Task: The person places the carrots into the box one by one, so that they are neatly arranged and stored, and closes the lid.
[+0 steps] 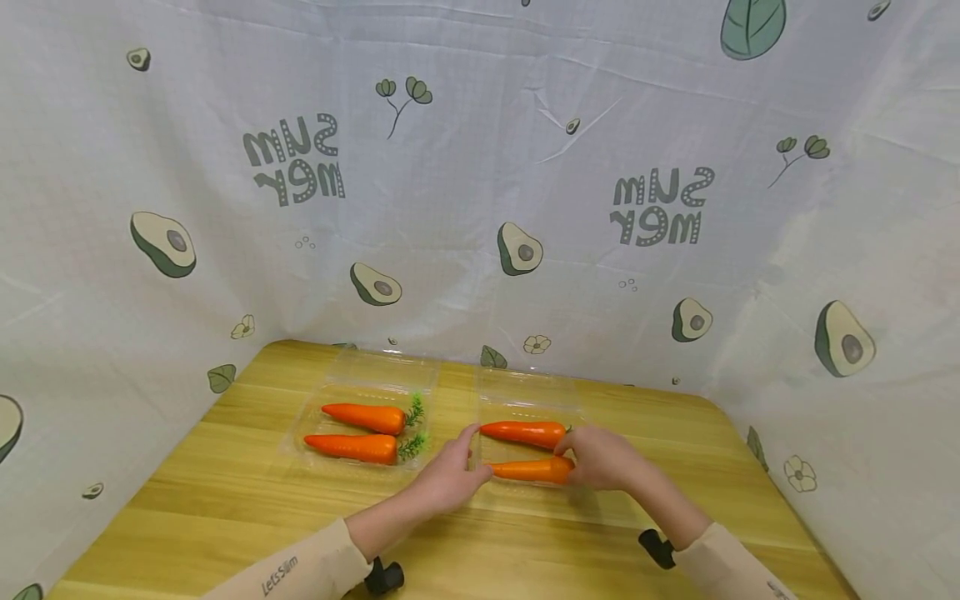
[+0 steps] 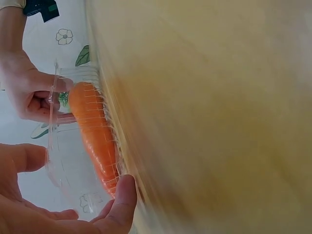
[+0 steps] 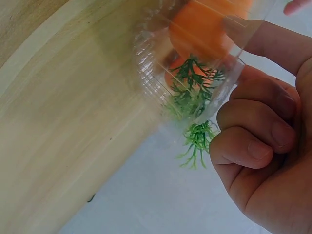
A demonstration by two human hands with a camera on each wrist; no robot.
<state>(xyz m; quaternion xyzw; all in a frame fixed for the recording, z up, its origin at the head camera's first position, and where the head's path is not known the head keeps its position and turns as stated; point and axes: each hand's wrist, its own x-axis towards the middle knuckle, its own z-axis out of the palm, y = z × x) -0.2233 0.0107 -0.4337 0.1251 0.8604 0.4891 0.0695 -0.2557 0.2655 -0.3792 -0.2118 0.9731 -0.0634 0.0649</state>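
Two orange carrots with green tops lie in the right-hand clear plastic clamshell box [image 1: 528,387], its lid folded back. At the thick end of the nearer carrot [image 1: 528,471], my right hand [image 1: 606,458] pinches it between thumb and index finger, the other fingers curled in. Its feathery green top [image 3: 195,95] shows through the plastic wall in the right wrist view. The farther carrot [image 1: 521,432] lies behind it, tip leftward. At the box's left end, my left hand [image 1: 450,479] touches the plastic with spread thumb and fingers, near the carrot tips.
To the left stands a second clear clamshell box [image 1: 384,367], lid back, with two carrots [image 1: 363,418] in it. Both boxes rest on a wooden table [image 1: 247,467]. A white avocado-print cloth [image 1: 465,183] hangs behind and at both sides.
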